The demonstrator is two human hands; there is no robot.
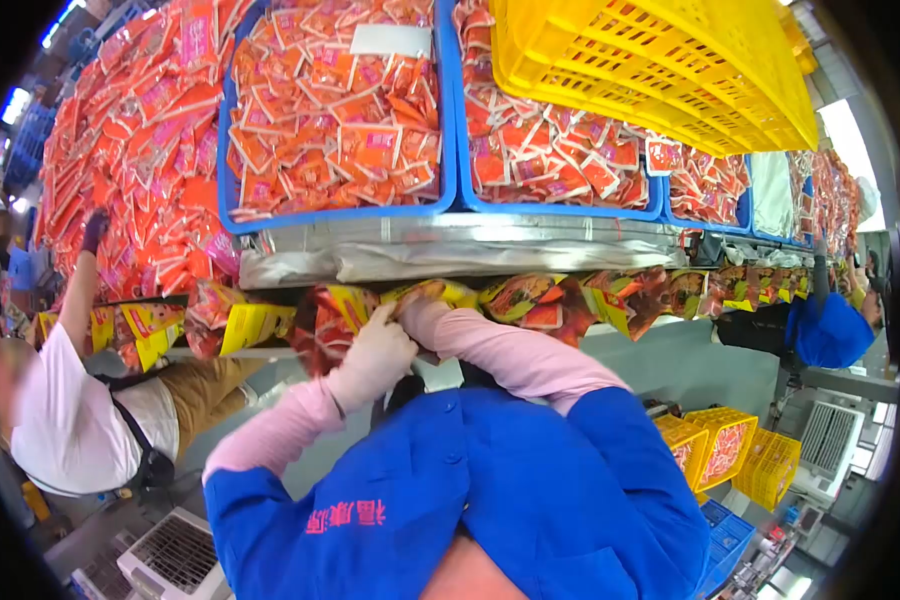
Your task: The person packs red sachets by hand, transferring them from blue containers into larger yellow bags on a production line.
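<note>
A row of red and yellow printed food bags runs along the edge in front of me. My left hand (375, 355), in a pale glove, is closed at the upper edge of a red and yellow bag (325, 325), its index finger stretched upward. Just right of it, my right hand (425, 315), also gloved, bends down at the top of the neighbouring bag (455, 293). Its fingers are mostly hidden by the bag and my left hand. More such bags (530, 298) stand to the right.
Beyond the metal ledge (470, 240) stand blue trays (335, 215) full of small red sachets, beside a loose heap (140, 150). A yellow crate (660, 70) overhangs the trays. Co-workers stand at left (80, 410) and right (832, 330). Yellow crates (725, 445) are stacked behind at right.
</note>
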